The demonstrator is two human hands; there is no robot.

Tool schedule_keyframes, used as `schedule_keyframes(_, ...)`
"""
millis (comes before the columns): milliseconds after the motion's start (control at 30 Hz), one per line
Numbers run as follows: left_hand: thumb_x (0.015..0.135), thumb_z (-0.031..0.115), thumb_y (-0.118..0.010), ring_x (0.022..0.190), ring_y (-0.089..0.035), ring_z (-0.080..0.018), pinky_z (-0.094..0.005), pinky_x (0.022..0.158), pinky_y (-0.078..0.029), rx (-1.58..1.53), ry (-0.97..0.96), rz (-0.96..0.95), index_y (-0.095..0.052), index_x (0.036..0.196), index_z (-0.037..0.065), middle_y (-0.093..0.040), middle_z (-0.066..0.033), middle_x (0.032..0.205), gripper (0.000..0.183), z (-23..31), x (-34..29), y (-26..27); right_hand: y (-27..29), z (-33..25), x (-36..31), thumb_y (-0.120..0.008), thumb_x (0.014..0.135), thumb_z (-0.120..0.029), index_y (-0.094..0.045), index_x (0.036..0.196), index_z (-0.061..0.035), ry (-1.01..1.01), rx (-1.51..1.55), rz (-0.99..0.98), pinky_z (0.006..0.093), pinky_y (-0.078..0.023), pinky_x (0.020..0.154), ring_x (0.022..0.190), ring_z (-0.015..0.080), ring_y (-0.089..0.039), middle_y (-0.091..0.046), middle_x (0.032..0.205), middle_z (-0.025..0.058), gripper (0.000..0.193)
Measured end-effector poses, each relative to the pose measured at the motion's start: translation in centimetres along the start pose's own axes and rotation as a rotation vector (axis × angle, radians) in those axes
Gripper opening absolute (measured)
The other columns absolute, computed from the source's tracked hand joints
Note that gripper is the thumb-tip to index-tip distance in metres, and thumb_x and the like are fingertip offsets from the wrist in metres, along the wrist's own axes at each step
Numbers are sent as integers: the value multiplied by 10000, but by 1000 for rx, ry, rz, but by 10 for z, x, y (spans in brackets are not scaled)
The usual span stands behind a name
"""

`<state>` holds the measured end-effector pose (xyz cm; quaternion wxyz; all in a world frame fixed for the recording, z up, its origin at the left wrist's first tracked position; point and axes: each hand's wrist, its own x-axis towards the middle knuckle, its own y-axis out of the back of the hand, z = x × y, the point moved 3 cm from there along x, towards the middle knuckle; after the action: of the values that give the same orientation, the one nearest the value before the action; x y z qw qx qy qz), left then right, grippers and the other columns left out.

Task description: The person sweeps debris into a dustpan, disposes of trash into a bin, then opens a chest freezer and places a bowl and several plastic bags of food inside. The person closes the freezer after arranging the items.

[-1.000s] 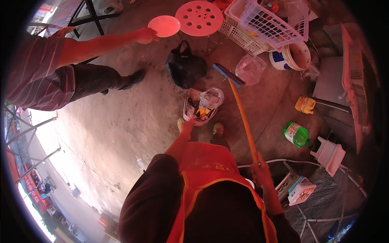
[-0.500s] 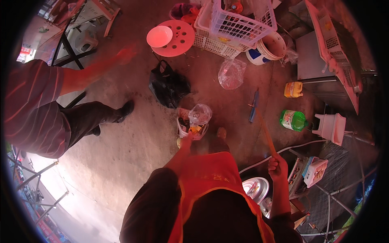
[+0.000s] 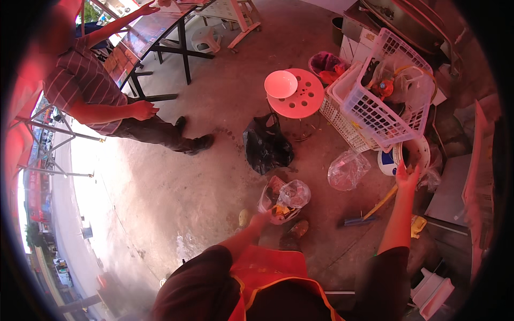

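Observation:
My left hand (image 3: 261, 220) is closed at the near edge of a pale open container (image 3: 262, 200) of rubbish by my feet; motion blurs its fingers. A crumpled clear bag (image 3: 294, 193) and yellow scraps lie in the container. My right hand (image 3: 408, 177) reaches forward with fingers apart, in front of a white bucket (image 3: 389, 163) with a blue patch. At its wrist ends the yellow handle of a broom (image 3: 382, 202); the blue head (image 3: 360, 221) is on the floor. Whether the handle touches the hand or bucket is hidden.
A black plastic bag (image 3: 266, 144) and a clear bag (image 3: 349, 170) lie ahead. Beyond are a red stool (image 3: 305, 109) with a bowl (image 3: 280, 84) and a white crate (image 3: 375, 117). Another person (image 3: 91, 91) stands left, by a table (image 3: 152, 32). A yellow jug (image 3: 418, 226) stands right.
The view has swung, shifting everything right and downward. My right hand has moved forward and its fingers have opened; the broom handle now slants toward the bucket. The other person's near forearm has come down.

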<state>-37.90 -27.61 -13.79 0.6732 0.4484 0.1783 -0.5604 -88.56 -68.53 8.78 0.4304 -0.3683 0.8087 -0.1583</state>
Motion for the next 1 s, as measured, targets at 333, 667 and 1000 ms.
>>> schedule_keyframes(333, 961, 401, -562, 807, -548, -94, -268, 738, -437, -946, 213, -389, -666, 1035, 65, -642, -15, 910, 359, 158, -96, -15, 74, 106, -66, -579, 918, -128, -467, 1291, -48, -11, -729, -85, 306, -513, 827, 933, 179, -623, -621, 1099, 107, 397)
schedule_keyframes(667, 978, 328, -527, 973, -590, -110, -267, 827, -461, -896, 64, -683, -583, 1208, 55, -637, -33, 1088, 362, 175, -81, -103, 135, 285, -266, -705, 820, -102, -435, 1336, 26, 173, -1210, -407, 334, -421, 964, 1173, 227, -504, -529, 1284, 161, 596)
schedule_keyframes(1000, 859, 550, -619, 851, -670, -203, -333, 761, -512, 4, -211, -467, -704, 1039, 58, -696, -90, 911, 531, 222, 145, 85, 124, 245, -225, -588, 900, -70, -476, 1325, 10, 425, -1220, -36, 337, -395, 966, 1048, 205, -522, -555, 1198, 123, 447)
